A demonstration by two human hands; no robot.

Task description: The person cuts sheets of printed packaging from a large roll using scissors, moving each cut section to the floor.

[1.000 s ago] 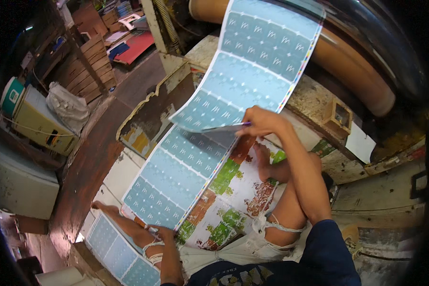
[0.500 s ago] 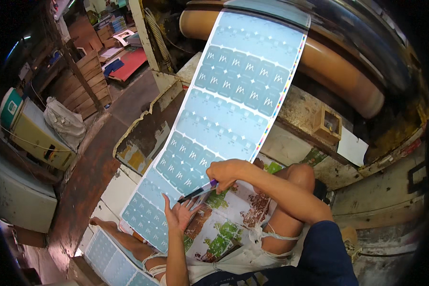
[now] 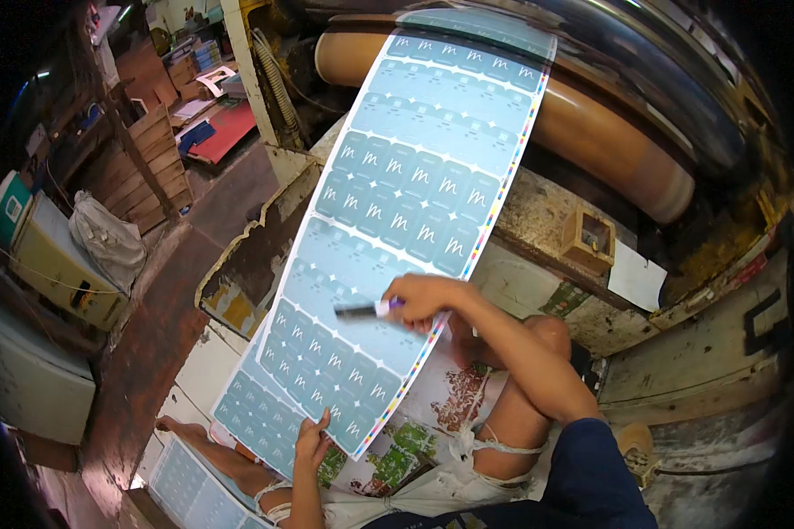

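Observation:
A long light-blue printed sheet [image 3: 362,234] with rows of rounded card panels hangs from the roller down towards my lap. My left hand [image 3: 309,441] pinches its near edge, thumb on top. Over the sheet's middle, my right hand [image 3: 422,298] is closed round a slim knife-like tool [image 3: 362,311] with a dark flat end and a white and purple handle. The tool is blurred; whether it touches the sheet I cannot tell. Partly beneath the sheet's near end lies another matching printed sheet [image 3: 254,423].
An orange-brown roller [image 3: 582,132] and a shiny metal cylinder [image 3: 662,79] span the far side. A small wooden box [image 3: 588,242] and a white paper [image 3: 637,275] sit on the ledge at right. More printed sheets [image 3: 194,485] lie at lower left, near my leg.
The long sheet has come further down towards me. My left hand has moved down and now grips its near edge. My right hand has lifted the tool away from the left hand.

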